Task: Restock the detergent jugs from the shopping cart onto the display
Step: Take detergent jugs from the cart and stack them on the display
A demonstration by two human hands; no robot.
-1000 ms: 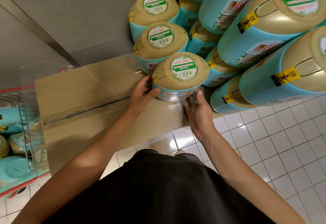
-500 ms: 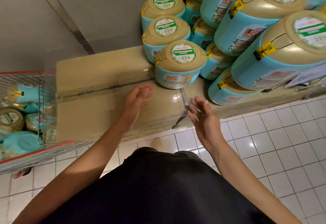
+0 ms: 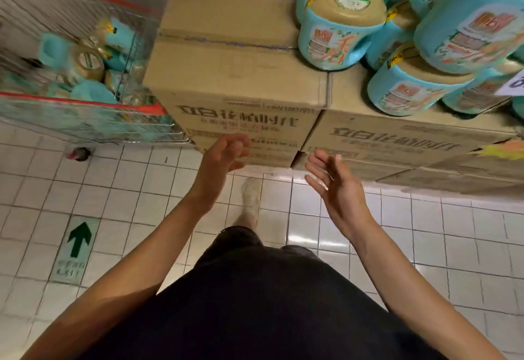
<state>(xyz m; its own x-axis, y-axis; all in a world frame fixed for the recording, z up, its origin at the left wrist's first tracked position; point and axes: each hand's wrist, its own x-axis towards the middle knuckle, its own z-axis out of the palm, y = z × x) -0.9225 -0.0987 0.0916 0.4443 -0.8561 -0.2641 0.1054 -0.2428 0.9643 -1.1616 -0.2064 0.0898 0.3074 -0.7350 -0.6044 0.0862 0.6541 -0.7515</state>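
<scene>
Left hand (image 3: 226,151), right hand (image 3: 336,186): both empty, outstretched.

Head camera looks steeply down, close over cardboard boxes (image 3: 235,56) (one view only) and floor tiles (image 3: 127,198).

Turquoise plastic detergent jugs (image 3: 337,33): tan-gold tops, round white label w/ green band, yellow tags, red/orange print on front. Brown cardboard boxes (image 3: 232,56): dark lettering. Silver wire shopping cart (image 3: 85,98): red rim. White square floor tiles (image 3: 425,232), grey grout grid. Floor sticker (image 3: 78,239): dark green arrow on pale green. Black garment (image 3: 255,303), plain.
</scene>
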